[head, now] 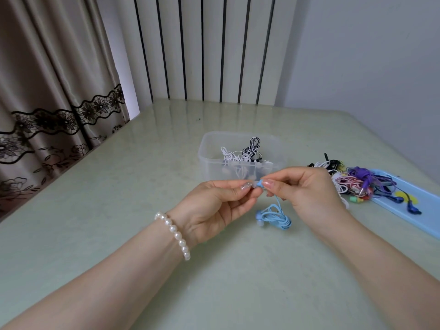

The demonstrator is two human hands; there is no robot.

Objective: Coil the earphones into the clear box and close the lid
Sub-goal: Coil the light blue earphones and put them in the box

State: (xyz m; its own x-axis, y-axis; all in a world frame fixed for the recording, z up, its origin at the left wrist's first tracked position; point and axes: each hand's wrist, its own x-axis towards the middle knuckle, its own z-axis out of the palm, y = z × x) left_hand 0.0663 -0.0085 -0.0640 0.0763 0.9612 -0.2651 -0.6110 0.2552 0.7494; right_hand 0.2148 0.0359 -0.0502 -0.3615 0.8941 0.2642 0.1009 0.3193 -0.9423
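Two hands up over table (95, 210), mid-frame. L to R: left hand (214, 206), pearl bracelet (175, 234) on wrist, thumb + forefinger pinching one bud of the light-blue earphones (273, 215). Right hand (307, 191) pinches same bud/cord just beside it; fingertips nearly touching. Rest of cord hangs below in loose bundle, second bud at its lower left; bundle low over table, can't tell if touching.

Clear box (207, 148) just behind hands, lid off, white + black sets already inside. Pile of mixed earphones (352, 182) at right, partly on blue lid (428, 222).

Handling (est.): cord very light, limp, springy, prone to tangle. Hold at buds, wind round fingers. Box mouth wide, unobstructed. Room open at left; pile at right could snag.
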